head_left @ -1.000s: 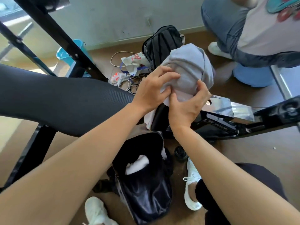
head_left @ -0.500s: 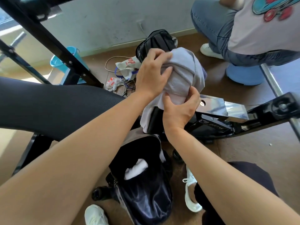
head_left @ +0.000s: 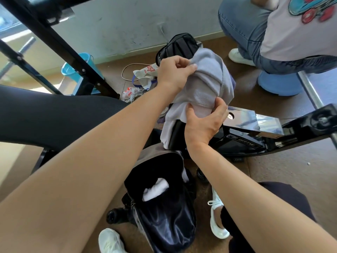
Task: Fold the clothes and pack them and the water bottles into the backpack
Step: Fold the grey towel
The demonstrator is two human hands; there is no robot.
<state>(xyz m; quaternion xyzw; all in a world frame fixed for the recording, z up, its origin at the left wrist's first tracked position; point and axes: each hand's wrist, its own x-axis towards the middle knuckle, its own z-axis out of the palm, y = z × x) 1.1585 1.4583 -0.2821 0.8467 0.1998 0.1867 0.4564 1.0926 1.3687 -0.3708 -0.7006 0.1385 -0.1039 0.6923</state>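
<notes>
Bundling up nicely: the grey garment [head_left: 204, 84] is a thick roll held in the air above the open backpack [head_left: 164, 203], w/ loose tails hanging off the lower left, down toward the bag's mouth. Soft fleecy fabric, pale lilac-grey, creased in bands where it's been doubled over, a stitched hem showing across the middle.

Left hand [head_left: 175, 73] sits on top, thumb and fingers pinching a fold at the upper edge. Right hand [head_left: 202, 125] cups the roll from below, thumb pressed into the cloth, fingers wrapped round the underside and out of sight.

Progress check: 1 white item [head_left: 155, 190] is already down inside the backpack, which stands on the floor between the person's feet, dark shiny lining showing. This grey piece looks nearly folded but isn't packed yet. Water bottles? A dark capped thing [head_left: 114, 216] lies beside the bag at lower left, prob a bottle, can't say for sure; none visible inside. So I'd call it under halfway.

Around them: a black fitness machine frame [head_left: 255, 136] behind the bundle, a 2nd black bag [head_left: 178, 46] by the wall, and another person seated on a blue stool [head_left: 279, 83] at upper right.
</notes>
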